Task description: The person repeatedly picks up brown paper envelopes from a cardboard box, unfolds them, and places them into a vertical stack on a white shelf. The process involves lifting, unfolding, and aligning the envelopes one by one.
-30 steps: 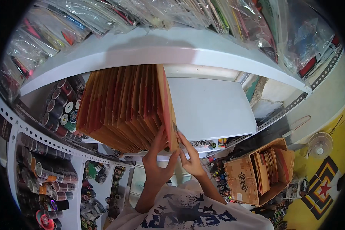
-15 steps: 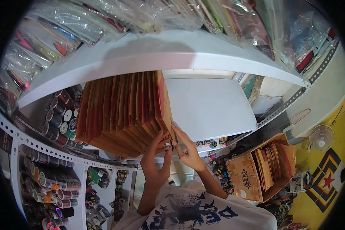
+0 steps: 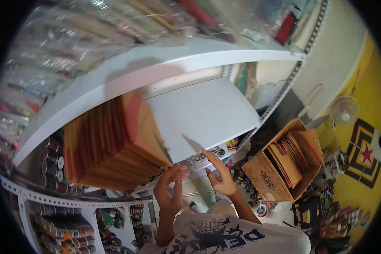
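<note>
Brown folders (image 3: 112,148) on white shelf (image 3: 201,116)

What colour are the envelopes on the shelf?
The envelopes are brown with red areas, clearest in the head view.

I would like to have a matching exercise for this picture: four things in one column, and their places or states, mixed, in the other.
1. Row of brown folders
2. Cardboard box
3. Packets
4. Right hand

A. on the upper shelf, in clear plastic
B. holding nothing, thumb and index finger apart
C. below the upper shelf, near the left hand
D. open, with similar folders inside

Pairs: 1-C, 2-D, 3-A, 4-B
</note>
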### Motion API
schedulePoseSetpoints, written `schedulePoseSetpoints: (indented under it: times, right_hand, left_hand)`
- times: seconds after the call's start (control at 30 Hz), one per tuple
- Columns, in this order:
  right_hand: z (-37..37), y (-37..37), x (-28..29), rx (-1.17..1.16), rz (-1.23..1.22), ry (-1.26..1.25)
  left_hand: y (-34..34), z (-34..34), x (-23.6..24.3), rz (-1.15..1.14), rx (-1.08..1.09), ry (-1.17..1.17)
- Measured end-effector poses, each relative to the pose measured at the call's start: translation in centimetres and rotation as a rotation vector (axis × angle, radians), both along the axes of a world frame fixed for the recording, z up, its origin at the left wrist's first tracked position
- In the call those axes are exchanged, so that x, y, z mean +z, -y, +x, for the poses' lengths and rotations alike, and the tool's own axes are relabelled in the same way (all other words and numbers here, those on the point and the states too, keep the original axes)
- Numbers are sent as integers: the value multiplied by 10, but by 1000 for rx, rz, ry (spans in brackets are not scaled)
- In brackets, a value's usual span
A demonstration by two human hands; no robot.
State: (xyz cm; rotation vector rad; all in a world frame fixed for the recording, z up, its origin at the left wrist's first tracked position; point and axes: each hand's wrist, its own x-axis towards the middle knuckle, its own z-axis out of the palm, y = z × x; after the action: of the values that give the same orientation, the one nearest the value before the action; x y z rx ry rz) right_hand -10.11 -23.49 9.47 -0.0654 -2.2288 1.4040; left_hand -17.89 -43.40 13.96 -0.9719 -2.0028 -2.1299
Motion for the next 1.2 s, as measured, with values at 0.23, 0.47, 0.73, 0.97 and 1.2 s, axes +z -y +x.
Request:
schedulePoseSetpoints:
  times: [0.23,0.47,0.73,0.97,1.2]
  right_hand:
    - [89,-48,7,-312,-84,-12]
    - [185,-102,3,-635,-30,5]
    - [287,-162,-9,-971,-22,45]
    - [367,-208,-67,-1142,82,338]
    - [403,-232,-135,-1062,81,546]
  left_hand:
    - [-80,16,2,-178,-436,27]
    - [-175,56,-1,-253,-815,-11]
    - [-288,111,-18,-375,-1022,-68]
    - [-372,173,-72,-517,-1135,-199]
    - [-426,210,-131,-811,-1175,-335]
